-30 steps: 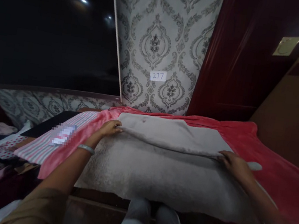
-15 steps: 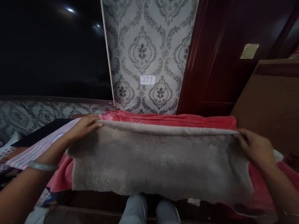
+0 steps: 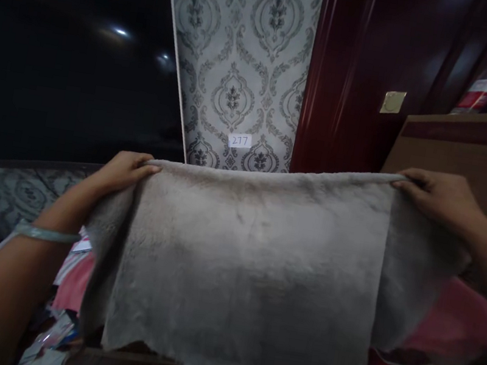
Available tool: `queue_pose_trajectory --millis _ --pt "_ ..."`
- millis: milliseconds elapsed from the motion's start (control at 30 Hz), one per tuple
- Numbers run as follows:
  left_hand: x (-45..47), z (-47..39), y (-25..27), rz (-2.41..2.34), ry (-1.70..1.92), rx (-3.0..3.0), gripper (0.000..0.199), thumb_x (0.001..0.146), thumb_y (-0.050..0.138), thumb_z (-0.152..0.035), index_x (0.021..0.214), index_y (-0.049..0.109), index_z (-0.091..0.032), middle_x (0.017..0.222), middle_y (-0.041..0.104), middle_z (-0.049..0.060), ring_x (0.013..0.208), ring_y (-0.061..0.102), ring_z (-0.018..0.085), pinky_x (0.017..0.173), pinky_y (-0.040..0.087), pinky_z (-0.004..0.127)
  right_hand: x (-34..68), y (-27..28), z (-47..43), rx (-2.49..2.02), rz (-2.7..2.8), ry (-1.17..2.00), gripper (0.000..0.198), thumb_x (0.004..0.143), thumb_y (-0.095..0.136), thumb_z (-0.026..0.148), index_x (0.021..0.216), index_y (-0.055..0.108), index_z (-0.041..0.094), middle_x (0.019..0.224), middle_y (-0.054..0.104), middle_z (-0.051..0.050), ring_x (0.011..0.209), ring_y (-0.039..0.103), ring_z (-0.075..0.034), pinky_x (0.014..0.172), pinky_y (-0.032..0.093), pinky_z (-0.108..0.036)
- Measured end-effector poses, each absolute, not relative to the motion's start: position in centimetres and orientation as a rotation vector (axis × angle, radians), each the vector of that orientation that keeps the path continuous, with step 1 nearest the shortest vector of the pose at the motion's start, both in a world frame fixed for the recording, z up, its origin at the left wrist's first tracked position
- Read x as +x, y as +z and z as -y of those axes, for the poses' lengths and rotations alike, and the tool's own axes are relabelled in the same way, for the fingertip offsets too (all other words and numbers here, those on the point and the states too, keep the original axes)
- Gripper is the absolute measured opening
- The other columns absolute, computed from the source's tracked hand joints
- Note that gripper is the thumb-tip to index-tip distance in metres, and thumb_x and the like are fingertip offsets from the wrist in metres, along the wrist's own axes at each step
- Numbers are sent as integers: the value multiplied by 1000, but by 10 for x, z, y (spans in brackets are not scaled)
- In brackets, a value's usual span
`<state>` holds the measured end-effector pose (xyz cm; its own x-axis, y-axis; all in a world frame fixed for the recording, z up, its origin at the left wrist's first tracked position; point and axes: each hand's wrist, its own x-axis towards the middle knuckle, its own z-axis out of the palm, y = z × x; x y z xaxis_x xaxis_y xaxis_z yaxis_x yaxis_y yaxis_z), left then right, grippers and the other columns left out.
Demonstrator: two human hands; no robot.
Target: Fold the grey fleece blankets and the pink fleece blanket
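Observation:
A grey plush cloth (image 3: 250,257) hangs stretched between my hands, its upper edge nearly level and its lower part hanging down in front of my legs. My left hand (image 3: 127,170) pinches that edge near the left end, thumb toward me. At the right end my right hand (image 3: 436,194) grips the same edge between thumb and fingers. Side portions of the cloth droop outside both hands. Behind it, pink-red fabric (image 3: 457,321) shows at the right and a smaller pink piece at the left; the rest is hidden.
A large dark television (image 3: 79,76) stands at the left against patterned wallpaper bearing a label marked 277 (image 3: 240,140). On the right are a cardboard box (image 3: 470,150) and a plastic bottle (image 3: 485,85) on it. Loose clothes and bags (image 3: 52,337) lie at lower left.
Both hands have risen, lifting the grey cloth's edge higher. More of the cloth now hangs down, covering most of the pink-red fabric behind it. My view has tilted up slightly.

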<state>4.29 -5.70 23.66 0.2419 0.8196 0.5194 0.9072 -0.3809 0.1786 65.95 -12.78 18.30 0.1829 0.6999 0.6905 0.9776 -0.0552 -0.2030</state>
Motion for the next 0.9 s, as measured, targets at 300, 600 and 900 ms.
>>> queue_pose_trajectory --millis 300,600,900 --pt "55 51 267 1637 -899 -1915 35 97 47 -39 108 66 -12 88 62 3 83 51 15 84 38 26 634 218 135 -1739 1310 -701 35 100 51 33 118 71 11 104 74 -12 96 65 -22 76 40 -34" --pt "50 66 268 1570 -831 -1912 34 96 49 -39 103 67 -11 75 55 -3 71 45 9 77 35 21 648 221 153 -1809 1360 -698 61 102 34 61 118 68 13 110 72 -12 105 65 -27 81 40 -43" --pt "39 -20 251 1637 -505 -2388 30 90 54 -41 97 70 -16 90 71 3 88 63 18 83 46 27 688 202 85 -1858 1744 -349 21 93 64 35 98 76 18 95 76 -8 92 68 -26 81 46 -37"
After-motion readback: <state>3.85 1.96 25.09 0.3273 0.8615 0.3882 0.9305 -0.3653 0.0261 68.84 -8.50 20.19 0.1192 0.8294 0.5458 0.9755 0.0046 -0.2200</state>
